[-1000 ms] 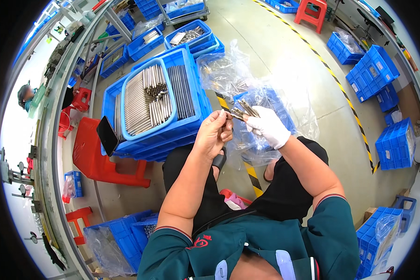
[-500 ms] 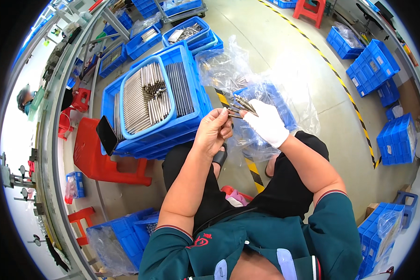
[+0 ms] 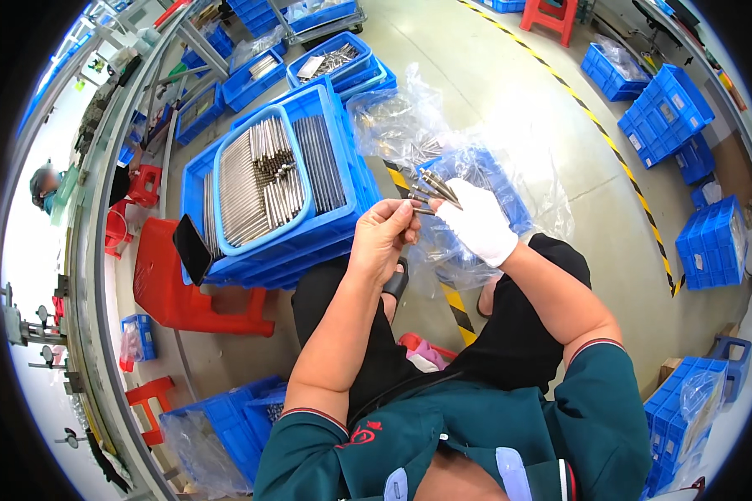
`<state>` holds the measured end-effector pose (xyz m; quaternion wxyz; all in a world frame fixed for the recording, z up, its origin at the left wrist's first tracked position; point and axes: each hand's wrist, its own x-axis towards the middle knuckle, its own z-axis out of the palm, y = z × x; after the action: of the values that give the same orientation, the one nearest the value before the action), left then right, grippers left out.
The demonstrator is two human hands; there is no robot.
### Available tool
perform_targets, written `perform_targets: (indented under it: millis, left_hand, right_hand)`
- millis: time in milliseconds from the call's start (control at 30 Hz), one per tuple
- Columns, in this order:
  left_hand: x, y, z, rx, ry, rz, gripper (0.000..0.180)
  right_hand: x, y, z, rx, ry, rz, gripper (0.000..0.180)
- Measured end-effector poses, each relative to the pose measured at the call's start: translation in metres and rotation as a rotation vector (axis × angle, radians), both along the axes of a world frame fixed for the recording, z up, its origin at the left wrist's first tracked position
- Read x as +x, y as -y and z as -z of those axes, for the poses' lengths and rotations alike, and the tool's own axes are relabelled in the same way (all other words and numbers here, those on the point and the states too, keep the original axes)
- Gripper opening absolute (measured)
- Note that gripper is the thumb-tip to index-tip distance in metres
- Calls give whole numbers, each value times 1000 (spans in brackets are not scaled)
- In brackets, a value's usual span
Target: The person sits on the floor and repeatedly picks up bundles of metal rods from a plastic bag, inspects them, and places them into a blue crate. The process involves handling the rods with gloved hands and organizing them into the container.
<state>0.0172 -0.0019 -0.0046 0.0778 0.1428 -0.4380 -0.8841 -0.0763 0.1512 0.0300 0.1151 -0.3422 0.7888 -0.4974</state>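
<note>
My right hand (image 3: 479,224), in a white glove, is closed around a bundle of slim metal rods (image 3: 436,184) whose ends fan out past the fingers. My bare left hand (image 3: 381,240) pinches the end of one thin rod, which reaches across to the gloved fingers. Both hands are above my knees. To their left, a light blue tray (image 3: 303,163) holds rows of similar silvery rods (image 3: 241,185). It rests on a larger blue crate (image 3: 358,171), where darker rods (image 3: 319,159) lie beside it.
Clear plastic bags (image 3: 390,114) lie beyond my hands, partly over a blue bin (image 3: 503,179). A red stool (image 3: 163,280) and a dark phone-like slab (image 3: 192,249) are at the left. Stacked blue crates (image 3: 664,117) line the right side. A person (image 3: 48,185) is at far left.
The view has shifted slightly. My left hand's grip looks a little changed around the thin rod; the gloved hand keeps the bundle in nearly the same place.
</note>
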Motion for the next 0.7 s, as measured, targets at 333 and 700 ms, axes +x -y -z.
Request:
perform_targets:
  millis: [333,700]
  left_hand:
    - [-3,6,12,421,-140,202,12]
    - [-5,-8,12,109,-112,-8,10]
  right_hand:
    - [-3,-3,3,4,-1,-22,23]
    - [-2,-3,4,19,-27,12,23]
